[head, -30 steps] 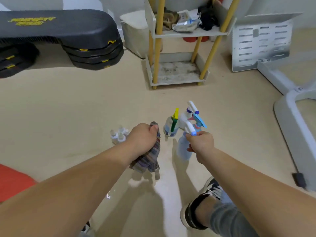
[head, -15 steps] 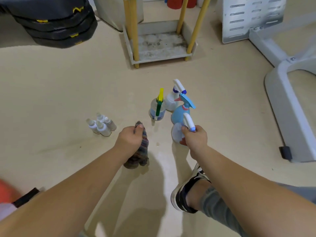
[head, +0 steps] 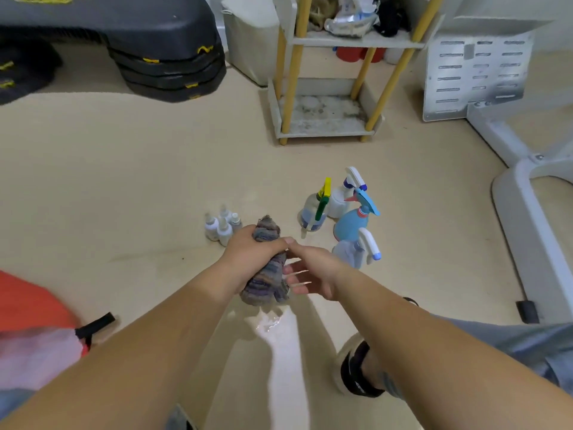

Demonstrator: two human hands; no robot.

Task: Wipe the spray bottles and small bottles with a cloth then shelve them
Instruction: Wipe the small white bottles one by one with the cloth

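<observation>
So half a second ago the right hand (head: 313, 271) had the pale spray bottle (head: 350, 254) by its white trigger head, and now it's let go. That bottle is standing upright on the floor (head: 124, 181) again, just beside the blue spray bottle (head: 350, 226), with the yellow-and-green-trigger one (head: 313, 212) and the white one (head: 339, 203) right behind. The right hand has swung over to the middle with its fingers straight and spread, holding nothing, right up against the striped cloth (head: 263, 287). I honestly can't tell if it's actually touching the cloth or just next to it. The left hand (head: 248, 256) hasn't changed: fist wrapped around the bunched-up cloth, held just above the floor. The small bottles (head: 221, 228) sit in a tight cluster just left of that hand, untouched. My read is that they're sorting out the cloth first, maybe opening it up or getting a better grip with both hands, before picking a bottle back up. So no wiping is going on right now, and every bottle is on the floor. The bottom tier of the shelf rack (head: 325, 125) is well apart from the bottles and has none on it, so basically the whole job is still ahead.
</observation>
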